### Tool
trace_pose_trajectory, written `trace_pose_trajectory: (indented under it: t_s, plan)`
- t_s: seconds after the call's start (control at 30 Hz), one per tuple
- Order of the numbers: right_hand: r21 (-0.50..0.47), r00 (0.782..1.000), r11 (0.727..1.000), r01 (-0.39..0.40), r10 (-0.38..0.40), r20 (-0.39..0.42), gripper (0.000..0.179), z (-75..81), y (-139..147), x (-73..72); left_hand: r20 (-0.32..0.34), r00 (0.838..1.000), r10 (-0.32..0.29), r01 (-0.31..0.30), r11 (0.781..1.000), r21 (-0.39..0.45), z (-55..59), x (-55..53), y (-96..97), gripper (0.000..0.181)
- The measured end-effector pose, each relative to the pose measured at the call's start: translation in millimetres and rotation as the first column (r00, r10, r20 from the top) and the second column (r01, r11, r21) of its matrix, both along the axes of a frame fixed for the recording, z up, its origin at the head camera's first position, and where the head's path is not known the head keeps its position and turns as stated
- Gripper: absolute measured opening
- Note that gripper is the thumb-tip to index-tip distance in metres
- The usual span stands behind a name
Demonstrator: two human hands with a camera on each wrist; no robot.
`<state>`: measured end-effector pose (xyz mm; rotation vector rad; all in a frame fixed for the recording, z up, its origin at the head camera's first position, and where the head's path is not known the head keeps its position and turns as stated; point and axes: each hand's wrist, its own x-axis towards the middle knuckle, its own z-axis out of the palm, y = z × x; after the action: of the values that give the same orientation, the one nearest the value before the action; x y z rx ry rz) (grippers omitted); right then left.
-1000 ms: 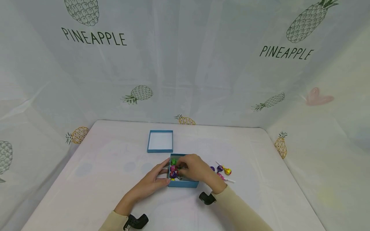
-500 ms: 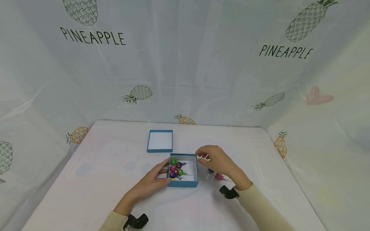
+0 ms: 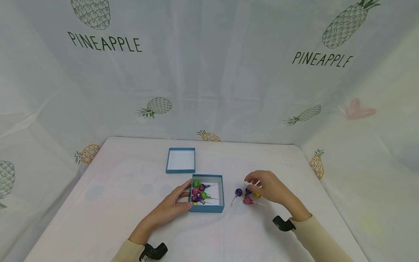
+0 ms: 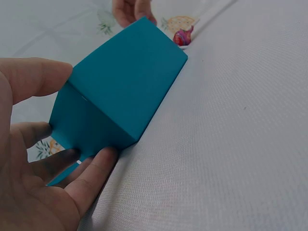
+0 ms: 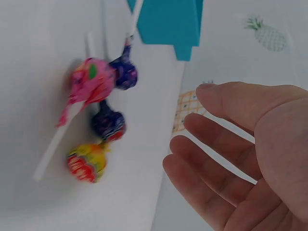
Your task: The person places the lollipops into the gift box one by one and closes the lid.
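Observation:
The blue box (image 3: pixel 207 209) holds several wrapped lollipops (image 3: pixel 196 197) along its left side, sticks pointing right. My left hand (image 3: pixel 171 203) rests its extended fingertips and thumb against the box's left side, as the left wrist view also shows. Right of the box, my right hand (image 3: pixel 270 187) hovers over a small group of lollipops, holding nothing, with fingers loosely bent and thumb apart. In that group are a purple lollipop (image 3: pixel 238 192), a pink lollipop (image 5: pixel 92 79), a dark blue lollipop (image 5: pixel 109 124) and a yellow lollipop (image 5: pixel 87 162). The hand partly covers the yellow one in the head view.
Behind the box lies its blue-rimmed lid (image 3: pixel 180 171), white inside facing up. A white cloth covers the table (image 3: pixel 131 182). A pineapple-print curtain (image 3: pixel 209 72) stands at the back and sides.
My right hand was inside the box a second ago. It has come out and moved right, over the loose lollipops. The left hand has stayed at the box.

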<state>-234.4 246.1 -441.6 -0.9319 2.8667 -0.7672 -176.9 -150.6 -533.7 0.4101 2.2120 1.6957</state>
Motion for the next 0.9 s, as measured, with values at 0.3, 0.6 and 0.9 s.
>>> trace_pose_trajectory:
  t_s: [0.3, 0.6, 0.9]
  plan:
    - [-0.021, 0.999, 1.0, -0.001, 0.0, -0.041, 0.018, -17.2, 18.0, 13.6, -0.003, 1.0, -0.004, 0.004, 1.0, 0.004, 1.1, -0.1, -0.2, 0.081]
    - [-0.043, 0.998, 0.999, -0.025, 0.023, -0.056, 0.018, -36.7, 17.9, 23.2, -0.008, 1.0, -0.019, 0.019, 1.0, 0.015, 0.3, -0.5, -1.9, 0.081]
    - [-0.054, 1.0, 0.998, -0.009, 0.009, 0.002, 0.015, -44.2, 8.8, 26.0, -0.006, 1.0, -0.027, 0.027, 0.999, 0.018, 3.2, 0.2, -2.9, 0.081]
